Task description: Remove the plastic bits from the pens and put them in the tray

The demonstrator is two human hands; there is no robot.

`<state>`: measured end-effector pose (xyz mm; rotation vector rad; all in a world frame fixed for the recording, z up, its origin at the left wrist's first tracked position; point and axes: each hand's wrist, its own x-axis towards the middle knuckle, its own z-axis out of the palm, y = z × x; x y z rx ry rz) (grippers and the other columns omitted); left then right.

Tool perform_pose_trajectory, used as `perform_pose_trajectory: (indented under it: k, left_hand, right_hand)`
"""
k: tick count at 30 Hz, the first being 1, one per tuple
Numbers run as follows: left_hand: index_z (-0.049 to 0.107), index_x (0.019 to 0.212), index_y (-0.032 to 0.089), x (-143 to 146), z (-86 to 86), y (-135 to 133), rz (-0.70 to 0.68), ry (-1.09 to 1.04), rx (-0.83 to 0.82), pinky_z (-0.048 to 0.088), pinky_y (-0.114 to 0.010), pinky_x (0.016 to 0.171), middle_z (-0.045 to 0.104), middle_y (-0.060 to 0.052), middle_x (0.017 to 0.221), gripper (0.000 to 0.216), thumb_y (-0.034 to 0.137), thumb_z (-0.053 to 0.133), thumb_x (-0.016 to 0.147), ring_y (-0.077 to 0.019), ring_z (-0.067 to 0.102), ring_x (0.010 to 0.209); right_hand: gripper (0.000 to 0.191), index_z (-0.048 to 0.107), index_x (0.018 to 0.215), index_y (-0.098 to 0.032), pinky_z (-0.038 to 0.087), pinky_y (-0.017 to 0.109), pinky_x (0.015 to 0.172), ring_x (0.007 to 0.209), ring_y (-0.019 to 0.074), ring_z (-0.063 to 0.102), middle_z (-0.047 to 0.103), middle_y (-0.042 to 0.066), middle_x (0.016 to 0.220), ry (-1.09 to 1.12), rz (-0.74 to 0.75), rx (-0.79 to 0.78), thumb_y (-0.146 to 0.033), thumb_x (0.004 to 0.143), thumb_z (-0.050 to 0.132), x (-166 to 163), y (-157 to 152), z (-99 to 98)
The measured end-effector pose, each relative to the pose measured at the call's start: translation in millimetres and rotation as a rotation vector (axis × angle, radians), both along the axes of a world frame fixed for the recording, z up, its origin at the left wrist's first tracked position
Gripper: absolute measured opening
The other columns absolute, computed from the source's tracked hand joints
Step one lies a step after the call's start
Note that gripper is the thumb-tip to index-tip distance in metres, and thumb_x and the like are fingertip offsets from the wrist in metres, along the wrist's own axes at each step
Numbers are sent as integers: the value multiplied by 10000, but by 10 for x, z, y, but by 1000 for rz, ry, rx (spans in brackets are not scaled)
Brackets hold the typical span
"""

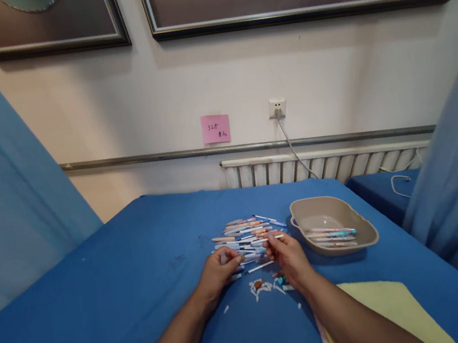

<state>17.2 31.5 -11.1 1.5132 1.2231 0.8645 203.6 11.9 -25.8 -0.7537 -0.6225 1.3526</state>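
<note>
My right hand is closed in a pinch on a thin white pen tube, held level above the pile. Close by on the left, my left hand has its thumb and forefinger pressed together; what it holds, if anything, cannot be made out. Beneath and beyond both hands lies a loose pile of pens and pen parts, in white, pale blue and orange. Small white cone-shaped pieces lie nearer me, with a reddish-brown bit among them. Teal pieces show beside my right wrist.
A beige plastic basin on the right holds several pens. Under my right forearm lies a yellow cloth. Blue fabric covers the table. Behind it are a radiator and a plugged-in cable; blue curtains hang at both sides.
</note>
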Motion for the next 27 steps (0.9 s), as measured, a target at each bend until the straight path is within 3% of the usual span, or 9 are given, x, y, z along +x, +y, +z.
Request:
perform_pose_trajectory:
  k: [5,9,16,27]
  left_hand:
    - [569,793,150,34,62,-114,5,-197,-103,246,-167,427,515,68,570,373,402,757,594,-36,339,423]
    - [658,905,137,74,97,-135,-6,-170,-131,263,-184,448,584,22,647,415,440,719,628,-63,412,480]
    - [683,862,133,132,88,-180,-56,-164,-150,267,-189,461,611,13,623,378,441,705,645,-72,402,484]
    - [706,811,120,138,49,-180,-127,-145,-62,388,-229,610,663,-22,703,324,409,684,663,-134,530,640]
  right_hand:
    - [344,617,769,-160,365,175,447,492,71,496,591,-35,607,56,-63,-62,-406,615,801,-73,-204,63]
    - [359,587,735,-168,379,184,432,482,83,510,614,-17,609,84,-123,-101,-469,647,762,-64,-324,5]
    - [328,647,799,-148,413,205,468,501,92,516,648,19,658,-85,-45,19,-459,713,711,40,-350,-20]
    - [260,609,776,-166,426,215,494,516,87,511,642,11,690,-172,-105,60,-414,765,686,45,-428,-43]
